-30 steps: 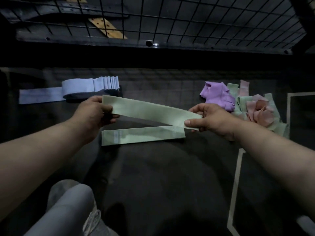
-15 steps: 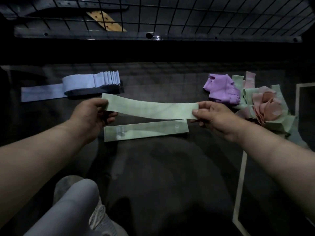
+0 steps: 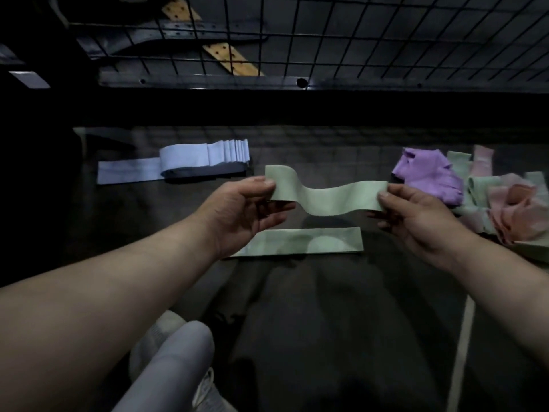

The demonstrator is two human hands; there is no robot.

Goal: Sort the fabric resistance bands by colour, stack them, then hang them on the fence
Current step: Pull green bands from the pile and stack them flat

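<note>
Half a second ago the pale green fabric band [image 3: 326, 197] was pulled flat, but now both hands have come closer together and it sags in a wave between them. It looks soft, light and floppy, so the short ends are the best places to hold; the left hand [image 3: 240, 215] pinches one end and the right hand [image 3: 416, 215] pinches the other. It hangs just above another flat green band [image 3: 297, 242] on the dark floor [image 3: 326, 322].
</note>
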